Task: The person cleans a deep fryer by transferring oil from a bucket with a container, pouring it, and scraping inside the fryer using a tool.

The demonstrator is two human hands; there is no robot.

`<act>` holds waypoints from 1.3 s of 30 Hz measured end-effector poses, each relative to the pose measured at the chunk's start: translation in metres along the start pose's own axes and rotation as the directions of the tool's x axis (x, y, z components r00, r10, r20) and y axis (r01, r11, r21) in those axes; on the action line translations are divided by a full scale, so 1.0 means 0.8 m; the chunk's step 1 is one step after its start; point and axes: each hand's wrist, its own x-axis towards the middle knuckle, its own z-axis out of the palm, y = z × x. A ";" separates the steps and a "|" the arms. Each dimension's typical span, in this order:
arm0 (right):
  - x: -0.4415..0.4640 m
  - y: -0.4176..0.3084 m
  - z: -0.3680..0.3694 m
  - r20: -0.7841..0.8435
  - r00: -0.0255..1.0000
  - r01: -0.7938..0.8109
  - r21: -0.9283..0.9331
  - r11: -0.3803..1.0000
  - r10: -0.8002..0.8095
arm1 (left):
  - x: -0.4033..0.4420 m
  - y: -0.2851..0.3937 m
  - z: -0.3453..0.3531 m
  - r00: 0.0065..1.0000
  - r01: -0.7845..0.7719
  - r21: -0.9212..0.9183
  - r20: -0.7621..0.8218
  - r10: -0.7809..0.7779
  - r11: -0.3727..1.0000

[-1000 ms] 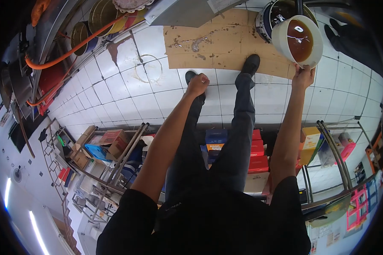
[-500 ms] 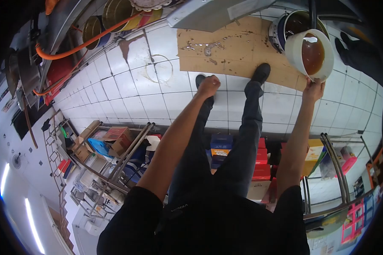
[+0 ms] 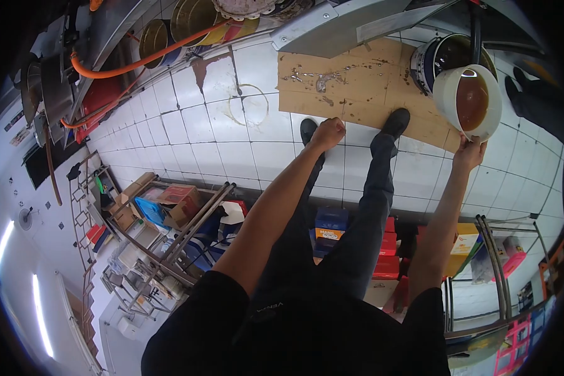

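Note:
My right hand, at the upper right, grips the lower edge of a white plastic bucket. The bucket is tilted toward me, and reddish-brown liquid shows inside it. Just behind it stands a metal can with a dark inside, partly covered by the bucket. My left hand hangs in the air in front of my body, fingers curled into a loose fist, with nothing seen in it.
A stained cardboard sheet covers part of the white tiled floor. A metal appliance edge juts in above. An orange hose and open cans are at upper left. Behind me are racks with boxes. Another person's dark shoe shows at right.
The whole view has shifted slightly, so most things sit lower and farther right. The bucket stays in my right hand, and my left hand stays closed.

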 end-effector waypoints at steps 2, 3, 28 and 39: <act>-0.003 -0.002 0.004 -0.005 1.000 0.006 0.014 1.000 -0.006 | 0.001 -0.002 -0.001 1.000 0.004 0.049 -0.004 -0.004 0.999; -0.003 -0.002 0.005 -0.009 1.000 0.011 0.029 1.000 -0.011 | 0.001 -0.003 -0.002 1.000 0.002 0.047 -0.003 -0.002 0.999; -0.020 -0.005 0.011 -0.021 0.998 0.049 -0.105 0.993 -0.051 | 0.093 0.355 0.113 0.978 -0.151 -0.399 -0.196 0.077 0.905; -0.022 -0.017 0.006 0.020 0.992 0.122 -0.457 0.881 -0.127 | 0.090 0.364 0.128 0.962 -0.131 -0.332 -0.272 0.038 0.934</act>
